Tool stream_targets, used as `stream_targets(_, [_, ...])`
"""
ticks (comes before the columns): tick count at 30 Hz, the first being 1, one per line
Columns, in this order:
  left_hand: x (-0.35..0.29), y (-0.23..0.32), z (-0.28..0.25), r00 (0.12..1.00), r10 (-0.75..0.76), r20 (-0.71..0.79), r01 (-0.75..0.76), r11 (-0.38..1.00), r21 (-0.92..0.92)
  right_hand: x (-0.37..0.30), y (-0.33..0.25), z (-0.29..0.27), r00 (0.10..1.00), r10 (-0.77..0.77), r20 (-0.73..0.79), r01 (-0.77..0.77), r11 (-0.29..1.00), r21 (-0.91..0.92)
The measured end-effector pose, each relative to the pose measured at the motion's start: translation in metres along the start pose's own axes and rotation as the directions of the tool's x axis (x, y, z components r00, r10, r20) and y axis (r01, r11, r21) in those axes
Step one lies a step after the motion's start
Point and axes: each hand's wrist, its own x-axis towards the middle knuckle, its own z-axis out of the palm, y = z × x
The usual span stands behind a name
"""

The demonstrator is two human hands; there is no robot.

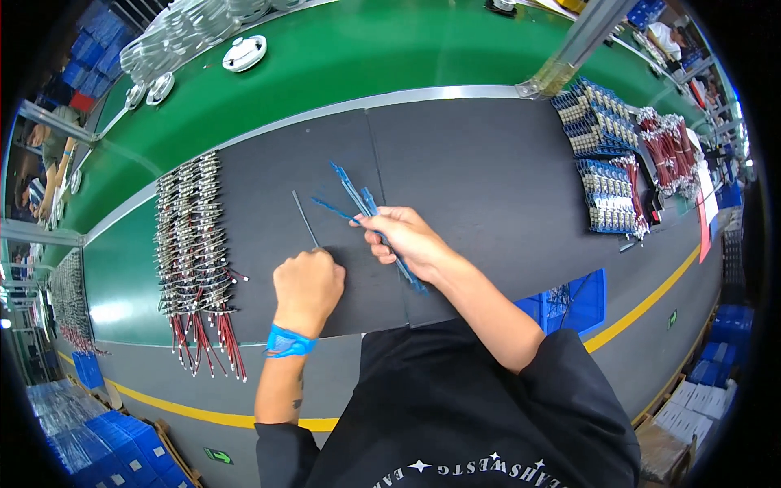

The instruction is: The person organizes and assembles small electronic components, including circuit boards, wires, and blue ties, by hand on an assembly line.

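My right hand (404, 238) is closed around a bundle of thin blue strips (355, 193). Their ends fan out beyond the fingers and also stick out below the palm. To its left, my left hand (307, 286) is a fist with knuckles up, wearing a blue wristband (290, 342). A thin grey rod (305, 219) runs up from the knuckles over the dark mat (268, 171); its lower end disappears at the fist. Whether the fingers grip it is hidden.
Left on the mat lie rows of small boards with red wires (190, 236), some hanging over the near edge. Stacked blue-edged boards (598, 122) and red wire bundles (669, 150) stand at far right. A blue bin (587, 301) sits below the bench edge. A metal post (569, 57) rises behind.
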Motion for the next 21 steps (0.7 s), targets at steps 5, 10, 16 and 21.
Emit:
stream_targets(5, [0.001,-0.013,-0.005,0.998,-0.041,-0.04,0.032,0.98,-0.196,-0.001,0.021,0.001,0.997,-0.064,0.041,0.067,0.995,-0.075])
stream_targets(10, [-0.007,0.023,-0.016,0.999,-0.005,0.045,0.031,0.798,-0.602,-0.016,0.037,0.017,0.955,-0.263,-0.134,0.265,0.964,-0.006])
stream_targets(16, [-0.009,0.081,-0.017,0.984,0.054,-0.167,-0.153,0.733,-0.663,-0.048,0.037,0.002,0.842,-0.492,-0.224,0.518,0.852,0.076])
stream_targets(21, [-0.013,0.144,0.003,0.946,0.199,-0.257,-0.324,0.649,-0.689,-0.118,0.008,-0.026,0.753,-0.414,-0.511,0.514,0.855,0.065])
